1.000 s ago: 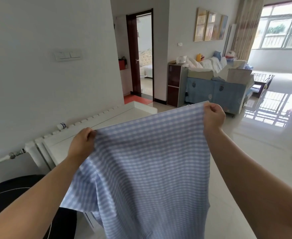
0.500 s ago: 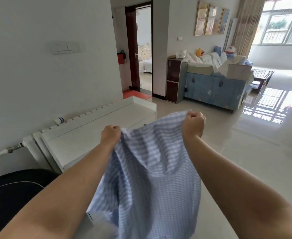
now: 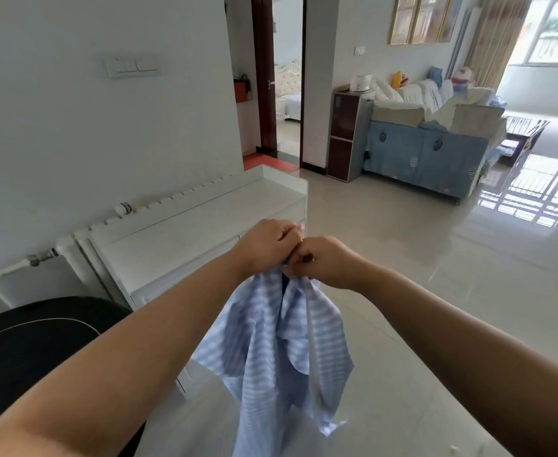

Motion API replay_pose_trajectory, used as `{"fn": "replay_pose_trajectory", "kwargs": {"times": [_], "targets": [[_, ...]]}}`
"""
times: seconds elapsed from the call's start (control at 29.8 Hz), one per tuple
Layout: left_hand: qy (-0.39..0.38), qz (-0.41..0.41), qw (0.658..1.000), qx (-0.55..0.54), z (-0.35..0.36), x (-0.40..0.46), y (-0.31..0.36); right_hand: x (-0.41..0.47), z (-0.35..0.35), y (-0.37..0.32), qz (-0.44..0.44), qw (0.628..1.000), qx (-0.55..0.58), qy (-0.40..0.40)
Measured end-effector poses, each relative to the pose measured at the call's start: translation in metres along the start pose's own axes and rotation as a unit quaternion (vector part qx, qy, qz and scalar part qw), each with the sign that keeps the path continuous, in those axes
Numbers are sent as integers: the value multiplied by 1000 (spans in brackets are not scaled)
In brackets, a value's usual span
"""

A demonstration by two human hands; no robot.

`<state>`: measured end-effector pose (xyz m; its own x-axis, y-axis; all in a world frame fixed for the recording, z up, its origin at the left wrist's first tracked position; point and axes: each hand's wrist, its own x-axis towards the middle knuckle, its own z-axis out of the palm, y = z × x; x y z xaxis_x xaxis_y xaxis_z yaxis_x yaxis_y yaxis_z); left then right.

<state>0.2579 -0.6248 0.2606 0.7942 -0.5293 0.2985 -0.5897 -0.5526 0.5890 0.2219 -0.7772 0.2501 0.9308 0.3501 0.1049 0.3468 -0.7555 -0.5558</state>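
A blue-and-white checked cloth (image 3: pixel 271 344) hangs folded in front of me, its top edge gathered where my two hands meet. My left hand (image 3: pixel 266 244) grips one upper corner with curled fingers. My right hand (image 3: pixel 320 260) pinches the other corner right beside it, and the two hands touch. The cloth droops in loose folds down to the bottom of the view, above the floor.
A white low cabinet (image 3: pixel 185 239) stands along the left wall in front of a radiator (image 3: pixel 17 275). A black rounded object (image 3: pixel 30 351) is at lower left. Glossy tiled floor (image 3: pixel 436 291) spreads to the right. A blue-covered sofa (image 3: pixel 426 153) and a dark doorway (image 3: pixel 264 77) lie farther back.
My hands, spread wide holding the cloth flat a second ago, have come together in the middle. The cloth has folded in half and now hangs lower.
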Motion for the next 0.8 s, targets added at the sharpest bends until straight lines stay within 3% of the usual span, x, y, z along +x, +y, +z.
{"fn": "replay_pose_trajectory", "kwargs": {"times": [0.13, 0.23, 0.44, 0.54, 0.67, 0.8], "targets": [[32, -29, 999, -13, -7, -5, 0, -5, -4, -2, -12, 994, -94, 62], [9, -101, 995, -13, -14, -17, -38, -5, -8, 7, -5, 989, -62, 135], [54, -202, 978, -21, -7, -76, -104, -1, -21, 22, -21, 971, -1, 239], [29, -249, 967, -44, 12, -96, -117, 2, -18, 16, -43, 970, 9, 240], [74, -272, 943, -175, 22, -98, -109, 2, -9, 4, -93, 972, 17, 214], [52, -242, 941, -231, 11, -86, -90, 1, -6, -6, -102, 981, 46, 157]]}}
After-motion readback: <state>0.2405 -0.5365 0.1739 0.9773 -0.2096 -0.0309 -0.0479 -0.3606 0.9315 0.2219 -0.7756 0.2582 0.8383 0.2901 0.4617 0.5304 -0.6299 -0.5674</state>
